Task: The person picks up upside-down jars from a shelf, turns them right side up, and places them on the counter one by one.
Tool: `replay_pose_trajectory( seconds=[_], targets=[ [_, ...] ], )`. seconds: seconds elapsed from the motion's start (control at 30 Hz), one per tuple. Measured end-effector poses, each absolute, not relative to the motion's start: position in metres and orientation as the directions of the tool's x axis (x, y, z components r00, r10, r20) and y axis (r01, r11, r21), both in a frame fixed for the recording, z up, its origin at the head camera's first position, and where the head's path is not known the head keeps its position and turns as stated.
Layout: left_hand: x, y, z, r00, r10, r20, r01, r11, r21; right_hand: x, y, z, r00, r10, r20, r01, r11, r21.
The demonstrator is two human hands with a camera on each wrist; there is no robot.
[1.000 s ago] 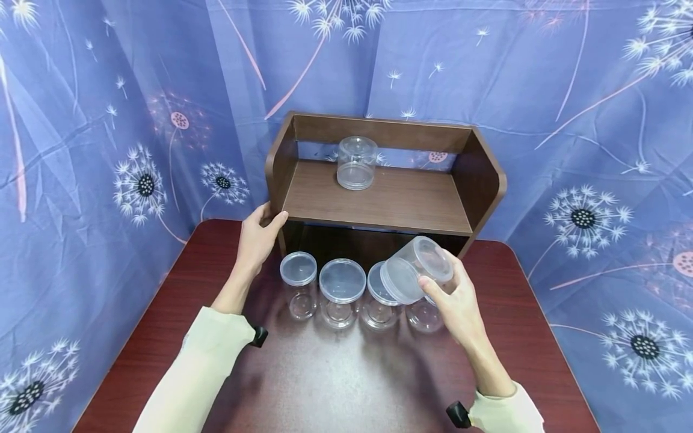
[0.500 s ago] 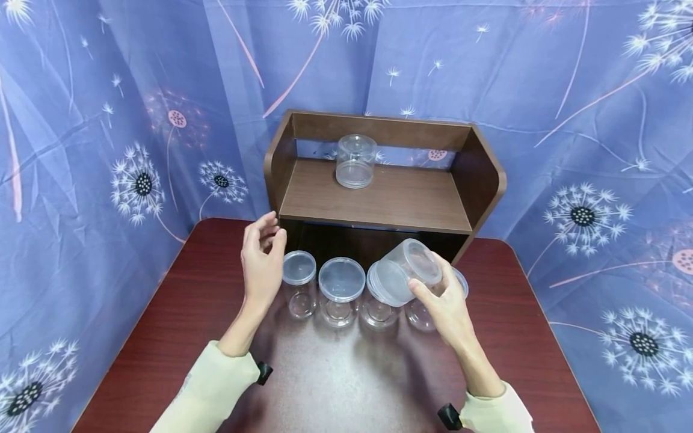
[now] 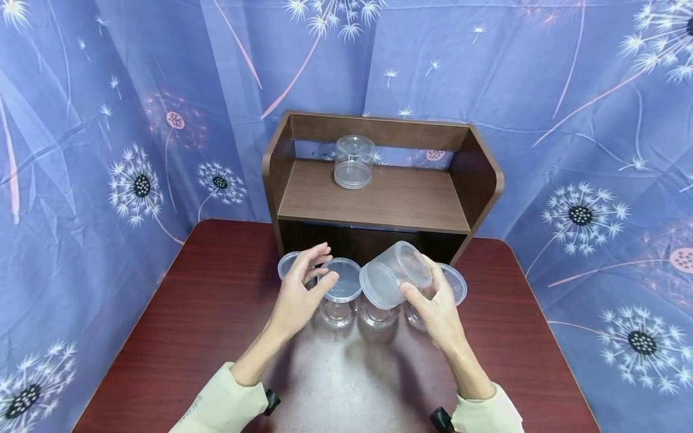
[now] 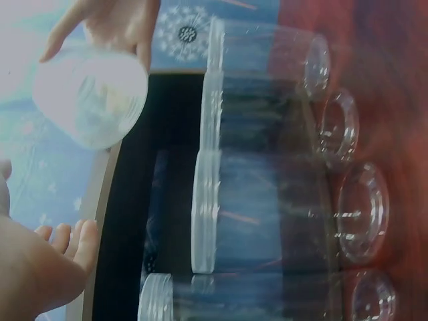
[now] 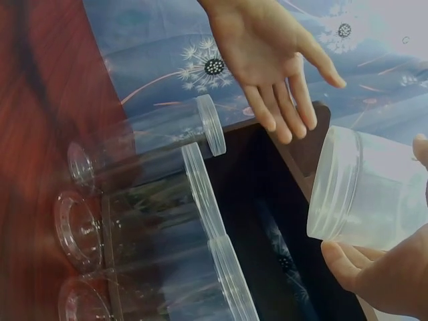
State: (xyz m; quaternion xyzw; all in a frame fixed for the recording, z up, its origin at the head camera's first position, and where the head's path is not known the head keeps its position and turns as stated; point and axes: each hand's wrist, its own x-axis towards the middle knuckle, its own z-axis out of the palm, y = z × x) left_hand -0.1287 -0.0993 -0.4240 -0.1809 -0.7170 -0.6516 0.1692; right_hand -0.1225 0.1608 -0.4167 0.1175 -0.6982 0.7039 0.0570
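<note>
My right hand (image 3: 438, 310) grips a clear plastic jar (image 3: 392, 273) by its base end, tilted with its lidded end down and to the left. In the right wrist view this jar (image 5: 361, 187) shows a frosted, ridged lid. My left hand (image 3: 300, 294) hovers over the row of jars, fingers spread and holding nothing; the right wrist view shows its open palm (image 5: 264, 53). Beneath the hands, several clear lidded jars stand upright in a row, among them a wide-lidded jar (image 3: 341, 282) and the rightmost jar (image 3: 455, 285). The left hand partly hides the leftmost jar (image 3: 286, 264).
Behind the row stands a brown two-level shelf (image 3: 325, 204). Another clear jar (image 3: 354, 162) sits on its upper board, left of centre. The dark red table (image 3: 206, 313) has blue dandelion-print curtains (image 3: 216, 120) around it.
My left hand has let go of the shelf's left side and moved right, toward the held jar. My right hand has carried the jar slightly left.
</note>
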Motion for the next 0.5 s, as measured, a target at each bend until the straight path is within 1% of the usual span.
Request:
replay_pose_trajectory(
  seconds=[0.1, 0.23, 0.33, 0.5],
  targets=[
    [-0.123, -0.093, -0.428, -0.88, 0.113, 0.461, 0.471, 0.084, 0.878, -0.121, 0.159, -0.417, -0.963, -0.108, 0.249, -0.244, -0.053, -0.968],
    [-0.117, -0.085, -0.435, -0.89, 0.183, 0.418, 0.436, 0.071, 0.897, -0.119, 0.156, -0.419, -0.962, -0.13, 0.241, -0.234, -0.066, -0.97],
    [-0.114, -0.08, -0.439, -0.898, 0.224, 0.379, 0.397, 0.041, 0.917, -0.117, 0.153, -0.42, -0.961, -0.134, 0.241, -0.231, -0.085, -0.969],
    [-0.108, -0.073, -0.446, -0.912, 0.261, 0.318, 0.334, 0.018, 0.943, -0.114, 0.148, -0.423, -0.948, -0.162, 0.274, -0.249, -0.157, -0.956]
  ],
)
